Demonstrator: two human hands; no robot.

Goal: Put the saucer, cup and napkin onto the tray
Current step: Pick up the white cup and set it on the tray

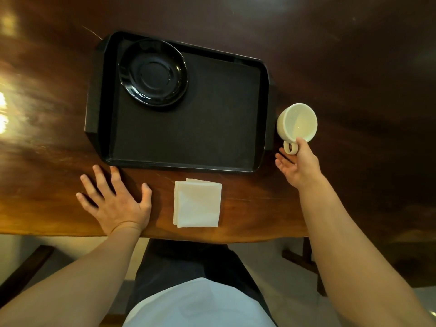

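wooden table [236,208], black tray [99,114], folded napkin [198,204], left hand [118,201] flat

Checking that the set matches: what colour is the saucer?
Glossy black, like the tray; the saucer shows in the head view.

1. Cup [297,122] — its handle is partly covered by the right hand [298,165].
2. Whether the cup's base touches the table [354,90] beside it — cannot be told.
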